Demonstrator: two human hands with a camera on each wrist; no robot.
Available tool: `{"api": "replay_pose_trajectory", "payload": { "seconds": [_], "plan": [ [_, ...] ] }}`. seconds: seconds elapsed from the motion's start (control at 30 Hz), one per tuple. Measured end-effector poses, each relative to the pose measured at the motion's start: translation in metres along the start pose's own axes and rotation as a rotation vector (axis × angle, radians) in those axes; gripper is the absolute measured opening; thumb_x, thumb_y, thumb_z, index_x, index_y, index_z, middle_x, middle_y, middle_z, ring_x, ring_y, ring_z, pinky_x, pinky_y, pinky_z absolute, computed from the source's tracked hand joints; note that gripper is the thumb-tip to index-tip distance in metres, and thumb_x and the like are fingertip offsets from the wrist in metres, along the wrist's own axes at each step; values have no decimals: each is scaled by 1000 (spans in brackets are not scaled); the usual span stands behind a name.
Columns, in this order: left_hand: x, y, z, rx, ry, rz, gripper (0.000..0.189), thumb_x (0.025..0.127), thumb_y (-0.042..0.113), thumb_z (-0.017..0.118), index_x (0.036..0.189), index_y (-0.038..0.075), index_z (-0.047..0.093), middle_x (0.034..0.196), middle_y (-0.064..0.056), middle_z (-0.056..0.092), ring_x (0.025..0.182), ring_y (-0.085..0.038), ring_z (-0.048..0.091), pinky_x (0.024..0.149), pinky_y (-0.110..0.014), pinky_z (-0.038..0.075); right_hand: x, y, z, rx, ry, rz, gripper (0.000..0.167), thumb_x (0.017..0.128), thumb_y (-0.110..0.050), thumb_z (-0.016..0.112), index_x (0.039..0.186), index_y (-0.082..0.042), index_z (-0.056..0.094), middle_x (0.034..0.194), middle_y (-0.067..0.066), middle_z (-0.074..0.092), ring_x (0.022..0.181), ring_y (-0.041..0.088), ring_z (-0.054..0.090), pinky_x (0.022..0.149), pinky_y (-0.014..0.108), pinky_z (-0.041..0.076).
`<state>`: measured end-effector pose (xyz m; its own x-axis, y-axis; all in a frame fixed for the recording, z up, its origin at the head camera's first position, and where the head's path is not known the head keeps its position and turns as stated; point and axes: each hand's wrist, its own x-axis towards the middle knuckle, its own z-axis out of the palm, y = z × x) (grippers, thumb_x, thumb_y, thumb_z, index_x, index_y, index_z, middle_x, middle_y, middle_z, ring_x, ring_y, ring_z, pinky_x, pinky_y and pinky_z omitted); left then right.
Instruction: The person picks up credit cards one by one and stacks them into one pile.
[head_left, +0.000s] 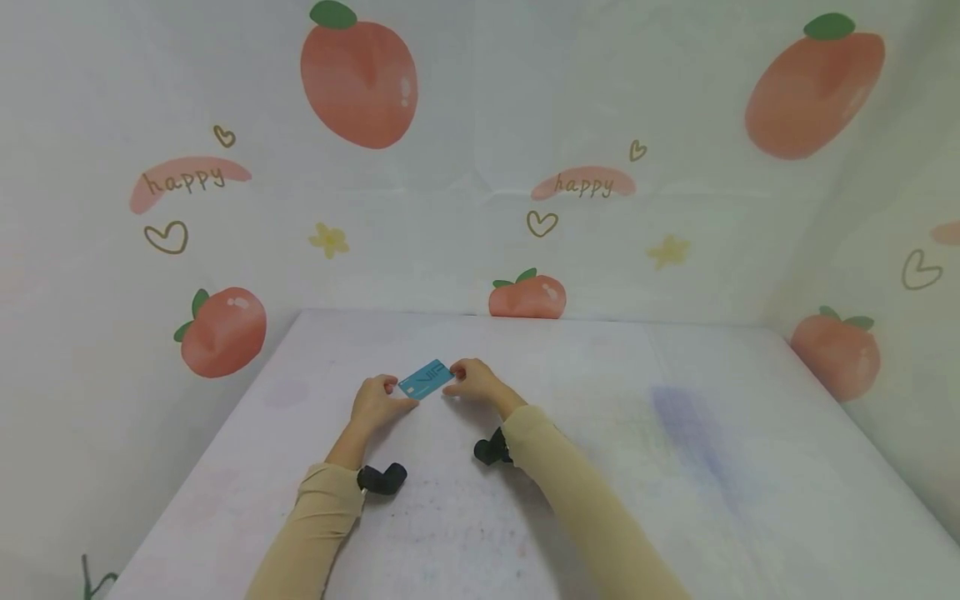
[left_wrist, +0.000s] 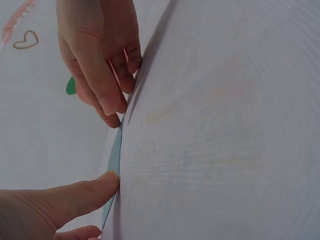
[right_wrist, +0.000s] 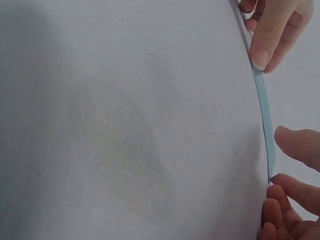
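A blue card (head_left: 427, 380) with "VIP" lettering and a small pale chip lies at or close above the white tabletop, left of centre. My left hand (head_left: 373, 405) holds it at the left end, thumb on the near corner and a finger at the left corner. At the far right corner, an index fingertip of my right hand (head_left: 480, 383) touches the card, while that thumb stands apart from it. Both wrist views show the card (left_wrist: 114, 152) nearly edge-on, so whether its underside touches the table cannot be told.
The white tabletop (head_left: 600, 500) has a purple smudge to the right. Behind it hangs a white curtain (head_left: 465, 108) printed with peaches and "happy". Black wrist devices (head_left: 382, 479) sit by both beige sleeves. A green wire-like thing (head_left: 88, 579) shows at lower left.
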<state>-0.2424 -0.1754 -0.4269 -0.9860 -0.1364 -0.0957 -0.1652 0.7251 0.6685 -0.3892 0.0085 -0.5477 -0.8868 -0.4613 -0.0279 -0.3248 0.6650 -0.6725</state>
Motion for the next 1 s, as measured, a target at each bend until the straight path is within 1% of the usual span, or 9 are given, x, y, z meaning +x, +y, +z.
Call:
{"api": "replay_pose_trajectory", "payload": {
  "seconds": [0.1, 0.33, 0.47, 0.53, 0.57, 0.63, 0.77, 0.93, 1.0],
  "plan": [
    [1, 0, 1, 6, -3, -14, 59, 77, 24, 73, 123, -8, 53, 113, -26, 57, 99, -34, 54, 87, -44, 44, 16, 19, 12, 20, -19, 13, 60, 70, -51, 76, 114, -13, 62, 97, -2, 60, 87, 12, 52, 78, 27, 45],
    [2, 2, 1, 3, -4, -26, 54, 76, 21, 74, 119, -8, 55, 115, -27, 57, 103, -36, 55, 90, -45, 44, -61, -80, -47, 46, -44, 81, 55, 78, -30, 73, 121, 1, 56, 113, 11, 60, 102, 20, 54, 91, 30, 44],
    [3, 3, 1, -11, -5, -28, 53, 75, 19, 74, 117, -8, 56, 114, -27, 58, 103, -36, 55, 90, -45, 44, -33, -48, -28, 89, -77, 122, 60, 73, -37, 77, 120, -6, 58, 112, 5, 61, 102, 17, 54, 92, 30, 45],
    [4, 3, 1, -13, -6, -24, 53, 75, 19, 74, 117, -8, 56, 114, -27, 58, 102, -36, 55, 90, -45, 44, -16, -23, -14, 127, -49, 71, 60, 71, -45, 77, 114, -7, 60, 103, 1, 61, 92, 13, 54, 82, 25, 46],
    [4, 3, 1, -16, -6, -25, 53, 75, 19, 74, 117, -8, 56, 114, -27, 58, 102, -36, 55, 90, -45, 44, -18, -28, -16, 137, -60, 112, 57, 72, -40, 78, 116, -7, 59, 105, 2, 61, 95, 14, 55, 85, 27, 46],
    [4, 3, 1, -17, -6, -24, 53, 75, 19, 74, 117, -8, 57, 114, -27, 58, 102, -36, 55, 90, -44, 44, -9, -13, -7, 133, -13, 58, 56, 73, -42, 76, 111, -5, 59, 96, 1, 59, 85, 12, 53, 74, 24, 45],
    [4, 3, 1, -10, -8, -17, 56, 75, 19, 74, 119, -9, 55, 113, -26, 58, 101, -35, 54, 89, -44, 44, -6, -12, 1, 104, 14, 74, 49, 77, -32, 74, 113, -2, 58, 98, 5, 61, 87, 15, 55, 76, 27, 46],
    [4, 3, 1, 13, -10, -11, 64, 75, 20, 75, 125, -10, 49, 110, -25, 58, 98, -33, 54, 87, -43, 44, 40, 48, 36, 210, -17, -4, 53, 66, -48, 80, 104, -15, 61, 85, -6, 61, 76, 6, 55, 65, 21, 46],
    [4, 3, 1, 17, -10, -10, 66, 75, 21, 75, 127, -10, 48, 110, -25, 58, 97, -32, 53, 86, -43, 44, 43, 50, 37, 237, -37, 16, 55, 64, -49, 81, 105, -18, 61, 84, -8, 60, 78, 6, 55, 67, 22, 47]
  ]
}}
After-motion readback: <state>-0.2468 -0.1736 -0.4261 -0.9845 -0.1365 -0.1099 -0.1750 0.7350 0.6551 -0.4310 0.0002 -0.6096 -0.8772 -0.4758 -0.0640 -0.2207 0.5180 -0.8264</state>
